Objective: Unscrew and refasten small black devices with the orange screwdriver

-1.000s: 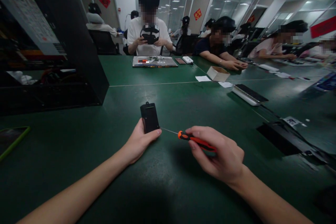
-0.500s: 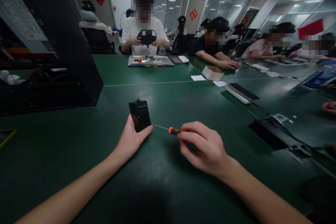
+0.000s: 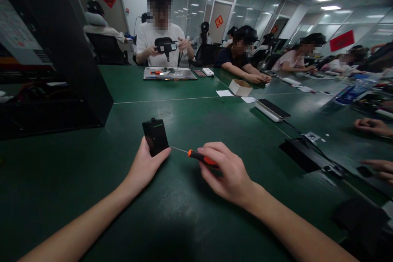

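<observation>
My left hand is closed around a small black box, held upright a little above the green table. The thumb presses near the box's lower right corner. My right hand grips an orange and black screwdriver by its handle. Its thin shaft points left, and the tip meets the box's lower right corner beside my left thumb. What the tip touches there is too small to make out. The fingers hide part of the handle.
A large black case with wires inside stands at the left. Across the table are an open carton, a phone on a white block and a metal panel. A black flat box with cables lies right. Co-workers sit around.
The view has shifted slightly right. My right fingers have opened out along the screwdriver handle, showing more of it; the tip stays at the box's corner. The co-worker opposite has moved one hand off the black device.
</observation>
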`<act>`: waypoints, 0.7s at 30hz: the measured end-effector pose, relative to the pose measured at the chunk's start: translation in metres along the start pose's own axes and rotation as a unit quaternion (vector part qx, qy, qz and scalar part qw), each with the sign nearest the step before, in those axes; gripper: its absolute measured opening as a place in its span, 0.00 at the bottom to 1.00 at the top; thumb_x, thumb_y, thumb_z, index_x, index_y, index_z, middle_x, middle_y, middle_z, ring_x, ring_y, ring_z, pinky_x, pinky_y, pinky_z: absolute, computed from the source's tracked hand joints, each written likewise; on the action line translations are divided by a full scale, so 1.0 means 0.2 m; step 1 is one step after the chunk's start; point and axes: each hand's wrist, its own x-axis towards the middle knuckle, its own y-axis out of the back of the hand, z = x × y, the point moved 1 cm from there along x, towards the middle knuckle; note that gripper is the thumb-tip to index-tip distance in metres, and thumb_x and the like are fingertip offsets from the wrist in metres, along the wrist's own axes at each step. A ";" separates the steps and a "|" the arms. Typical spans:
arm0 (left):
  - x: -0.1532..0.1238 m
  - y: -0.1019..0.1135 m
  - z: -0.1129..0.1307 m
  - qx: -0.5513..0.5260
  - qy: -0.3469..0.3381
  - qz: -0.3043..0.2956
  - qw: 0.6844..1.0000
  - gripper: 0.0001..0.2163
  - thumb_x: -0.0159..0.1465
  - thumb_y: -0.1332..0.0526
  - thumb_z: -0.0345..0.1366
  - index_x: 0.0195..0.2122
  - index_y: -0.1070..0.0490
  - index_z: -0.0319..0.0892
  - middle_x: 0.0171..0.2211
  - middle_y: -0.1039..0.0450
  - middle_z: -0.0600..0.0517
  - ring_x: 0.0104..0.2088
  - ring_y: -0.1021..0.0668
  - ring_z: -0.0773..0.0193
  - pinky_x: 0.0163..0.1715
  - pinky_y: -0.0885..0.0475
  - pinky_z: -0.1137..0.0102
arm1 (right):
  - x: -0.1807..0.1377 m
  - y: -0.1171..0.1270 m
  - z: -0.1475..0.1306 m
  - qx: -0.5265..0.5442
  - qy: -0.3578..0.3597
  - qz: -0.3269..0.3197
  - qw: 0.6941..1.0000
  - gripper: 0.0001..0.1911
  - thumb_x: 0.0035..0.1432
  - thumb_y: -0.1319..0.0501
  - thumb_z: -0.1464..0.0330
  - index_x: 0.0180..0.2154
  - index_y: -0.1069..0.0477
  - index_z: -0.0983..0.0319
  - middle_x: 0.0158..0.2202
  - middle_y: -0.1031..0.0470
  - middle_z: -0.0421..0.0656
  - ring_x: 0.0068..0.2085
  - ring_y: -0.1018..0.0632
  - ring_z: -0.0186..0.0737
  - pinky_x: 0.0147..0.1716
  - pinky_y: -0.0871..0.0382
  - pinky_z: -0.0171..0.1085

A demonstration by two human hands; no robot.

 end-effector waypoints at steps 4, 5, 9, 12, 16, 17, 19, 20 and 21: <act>0.00 0.01 -0.03 -0.003 0.015 0.003 1.000 0.26 0.59 0.31 0.46 0.53 0.35 0.41 0.50 0.26 0.44 0.52 0.23 0.48 0.54 0.29 0.52 | -0.01 0.00 0.00 -0.036 0.005 -0.026 0.999 0.15 0.67 0.41 0.70 0.55 0.35 0.64 0.44 0.22 0.51 0.42 0.19 0.43 0.37 0.21 0.39; 0.00 0.02 -0.03 0.000 0.016 0.000 1.000 0.26 0.59 0.31 0.47 0.54 0.35 0.41 0.50 0.26 0.44 0.52 0.23 0.48 0.53 0.29 0.52 | -0.01 0.01 0.01 -0.053 0.004 -0.030 0.998 0.15 0.68 0.41 0.67 0.54 0.35 0.64 0.42 0.21 0.50 0.39 0.18 0.43 0.35 0.21 0.39; -0.01 0.01 -0.02 -0.006 0.010 -0.025 1.000 0.28 0.61 0.31 0.45 0.58 0.38 0.42 0.49 0.23 0.44 0.51 0.22 0.50 0.55 0.30 0.52 | -0.01 0.03 0.02 -0.086 -0.040 -0.025 0.995 0.14 0.70 0.43 0.66 0.54 0.35 0.65 0.38 0.20 0.47 0.32 0.19 0.39 0.30 0.22 0.36; -0.02 0.00 0.00 -0.020 -0.002 -0.028 0.999 0.33 0.61 0.31 0.42 0.63 0.44 0.44 0.51 0.23 0.44 0.53 0.21 0.51 0.57 0.31 0.51 | -0.01 0.03 0.02 -0.021 -0.061 0.004 0.998 0.19 0.67 0.40 0.72 0.57 0.37 0.63 0.44 0.22 0.48 0.39 0.18 0.39 0.38 0.20 0.36; -0.02 0.00 0.00 -0.013 -0.012 -0.032 0.999 0.34 0.61 0.31 0.41 0.64 0.44 0.44 0.51 0.22 0.43 0.53 0.21 0.50 0.57 0.30 0.51 | -0.02 0.01 0.02 0.033 -0.038 0.008 0.999 0.27 0.63 0.41 0.78 0.61 0.41 0.60 0.49 0.25 0.50 0.51 0.21 0.43 0.49 0.22 0.42; -0.02 0.00 0.00 -0.008 -0.015 -0.038 0.999 0.33 0.61 0.31 0.41 0.64 0.43 0.44 0.51 0.22 0.43 0.53 0.21 0.50 0.57 0.30 0.51 | -0.02 0.01 0.02 0.030 -0.034 0.010 0.999 0.27 0.63 0.40 0.77 0.62 0.41 0.60 0.51 0.26 0.51 0.53 0.22 0.45 0.50 0.22 0.44; -0.02 0.00 -0.02 0.002 -0.020 -0.046 0.999 0.31 0.62 0.31 0.41 0.63 0.41 0.44 0.51 0.22 0.43 0.54 0.21 0.50 0.58 0.30 0.51 | -0.02 0.02 0.03 0.011 -0.033 0.009 0.999 0.26 0.63 0.37 0.72 0.61 0.41 0.61 0.50 0.25 0.51 0.51 0.21 0.46 0.47 0.20 0.43; -0.02 0.01 -0.02 0.004 -0.019 -0.049 0.999 0.30 0.62 0.31 0.41 0.62 0.40 0.44 0.52 0.22 0.43 0.54 0.20 0.50 0.58 0.30 0.51 | -0.02 0.02 0.04 -0.002 -0.038 0.006 0.999 0.25 0.64 0.37 0.70 0.60 0.39 0.61 0.48 0.24 0.50 0.48 0.19 0.45 0.44 0.19 0.42; -0.02 0.01 -0.02 0.006 -0.017 -0.051 0.999 0.29 0.62 0.32 0.42 0.61 0.40 0.44 0.52 0.22 0.43 0.54 0.20 0.50 0.58 0.30 0.51 | -0.02 0.03 0.04 -0.014 -0.043 0.003 0.999 0.22 0.65 0.37 0.69 0.58 0.38 0.61 0.46 0.22 0.49 0.44 0.18 0.44 0.41 0.19 0.40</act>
